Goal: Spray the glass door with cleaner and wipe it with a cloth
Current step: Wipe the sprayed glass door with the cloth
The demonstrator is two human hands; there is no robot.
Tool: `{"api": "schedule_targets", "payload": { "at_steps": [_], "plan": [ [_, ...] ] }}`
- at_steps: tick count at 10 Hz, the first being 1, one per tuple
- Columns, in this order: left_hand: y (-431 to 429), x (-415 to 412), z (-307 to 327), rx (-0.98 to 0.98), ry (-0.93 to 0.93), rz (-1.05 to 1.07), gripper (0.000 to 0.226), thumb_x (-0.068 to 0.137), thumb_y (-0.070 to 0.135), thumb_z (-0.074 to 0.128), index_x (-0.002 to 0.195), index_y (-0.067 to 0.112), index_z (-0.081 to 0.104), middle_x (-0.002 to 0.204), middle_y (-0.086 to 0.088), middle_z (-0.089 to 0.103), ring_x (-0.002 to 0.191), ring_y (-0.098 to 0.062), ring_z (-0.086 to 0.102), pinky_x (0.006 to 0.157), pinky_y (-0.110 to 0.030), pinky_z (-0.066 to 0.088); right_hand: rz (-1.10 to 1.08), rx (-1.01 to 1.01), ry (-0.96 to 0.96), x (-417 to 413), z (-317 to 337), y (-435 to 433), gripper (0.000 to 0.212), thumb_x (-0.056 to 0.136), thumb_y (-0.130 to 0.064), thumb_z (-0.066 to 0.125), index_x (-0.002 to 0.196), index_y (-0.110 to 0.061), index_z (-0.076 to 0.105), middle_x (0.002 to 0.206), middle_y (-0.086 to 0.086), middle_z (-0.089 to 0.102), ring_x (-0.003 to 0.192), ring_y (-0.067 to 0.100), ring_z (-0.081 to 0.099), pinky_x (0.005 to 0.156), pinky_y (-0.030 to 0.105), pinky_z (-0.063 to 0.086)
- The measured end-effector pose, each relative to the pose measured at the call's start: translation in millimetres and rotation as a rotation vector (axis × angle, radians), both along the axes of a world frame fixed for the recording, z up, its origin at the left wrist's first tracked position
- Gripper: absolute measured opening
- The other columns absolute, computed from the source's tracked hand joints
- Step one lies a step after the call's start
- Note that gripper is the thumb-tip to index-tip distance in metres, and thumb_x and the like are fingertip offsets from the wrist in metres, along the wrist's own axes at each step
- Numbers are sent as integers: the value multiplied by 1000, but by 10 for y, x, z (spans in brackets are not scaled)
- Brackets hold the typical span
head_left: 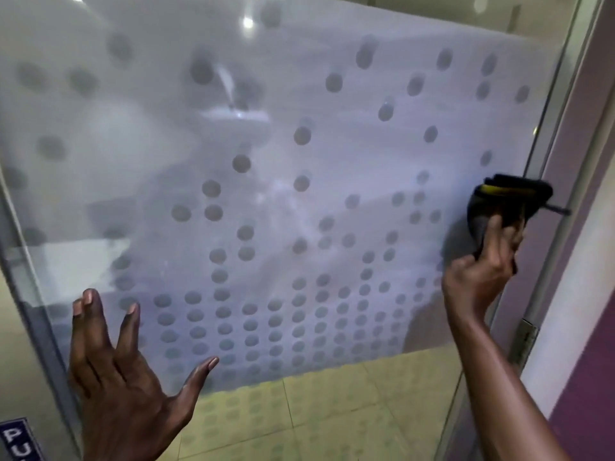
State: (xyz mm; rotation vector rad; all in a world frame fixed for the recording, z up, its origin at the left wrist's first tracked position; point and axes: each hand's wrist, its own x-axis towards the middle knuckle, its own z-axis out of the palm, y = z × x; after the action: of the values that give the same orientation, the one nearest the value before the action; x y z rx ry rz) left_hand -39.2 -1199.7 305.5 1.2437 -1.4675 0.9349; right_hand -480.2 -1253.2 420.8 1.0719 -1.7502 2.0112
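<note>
The glass door (332,161) fills the view, covered by a frosted film dotted with grey circles; its lowest strip is clear. My right hand (479,274) is raised near the door's right edge and grips a black object with a yellow stripe (509,197); I cannot tell whether it is a cloth or a spray head. It is held against or close to the glass. My left hand (126,371) is at the lower left with fingers spread, holding nothing, just in front of the glass.
A grey metal frame (545,181) runs down the door's right edge, with a hinge plate (524,341) below. A purple wall (592,377) stands at the right. Yellow floor tiles (332,410) show through the clear strip. A blue sign (18,440) is at the bottom left.
</note>
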Motion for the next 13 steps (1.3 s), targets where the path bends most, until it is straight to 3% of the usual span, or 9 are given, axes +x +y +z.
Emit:
{"api": "schedule_targets", "payload": {
  "at_steps": [2,3,4,5,6,8,9,11,13],
  "plan": [
    [63,130,38,17,-56,-67,113,85,65,76,162,-10,41,180,-37,26,168,-58,29,141,-59,21,103,-136,-368,867,-427,109,79,86,18,39,161,-7,45,171,24,35,164,38,28,129,29,20],
    [78,236,44,18,-106,-89,108,86,60,76,160,-10,41,180,-37,27,164,-62,33,141,-61,23,185,-167,-272,1521,-524,179,78,79,11,38,155,-1,51,163,30,45,162,33,26,132,42,22],
    [92,323,22,9,-118,-97,107,85,60,77,157,-10,41,177,-41,29,162,-66,34,139,-66,26,233,-134,-39,2206,-648,236,78,69,22,45,143,5,62,144,37,61,156,53,31,116,81,36],
    [120,369,-5,43,-124,-116,111,85,63,76,157,-13,41,175,-44,29,162,-67,33,138,-67,26,316,-81,305,2788,-888,367,98,67,24,45,155,-18,55,159,41,44,158,65,14,123,76,30],
    [157,388,-59,110,-90,-117,113,98,78,54,152,-21,44,174,-47,27,163,-68,28,142,-63,18,415,-32,776,3092,-1263,486,63,102,3,37,160,-18,48,176,17,31,160,63,11,130,73,20],
    [91,333,-121,122,-91,-112,117,96,81,56,152,-20,44,171,-51,29,161,-72,27,137,-75,21,234,-11,1006,2464,-1335,384,63,105,-1,34,161,-26,46,181,3,21,163,55,15,130,72,20],
    [13,253,-85,42,-107,-81,121,83,74,76,162,-11,40,177,-43,25,167,-64,27,141,-64,19,129,-31,681,1720,-904,216,74,78,0,43,149,-17,57,176,12,28,154,67,25,116,81,36],
    [-134,288,-159,14,-90,-52,134,71,78,84,169,-1,38,181,-36,26,169,-59,27,140,-64,23,27,-102,-238,492,34,53,79,82,22,40,154,-7,56,165,25,44,162,43,31,133,48,29],
    [-178,270,-195,8,-65,-55,136,69,78,83,172,3,37,182,-34,27,169,-57,28,141,-62,20,108,-230,-267,1269,388,130,82,82,21,40,156,-11,54,166,19,46,161,42,34,132,52,31]
  ]
}}
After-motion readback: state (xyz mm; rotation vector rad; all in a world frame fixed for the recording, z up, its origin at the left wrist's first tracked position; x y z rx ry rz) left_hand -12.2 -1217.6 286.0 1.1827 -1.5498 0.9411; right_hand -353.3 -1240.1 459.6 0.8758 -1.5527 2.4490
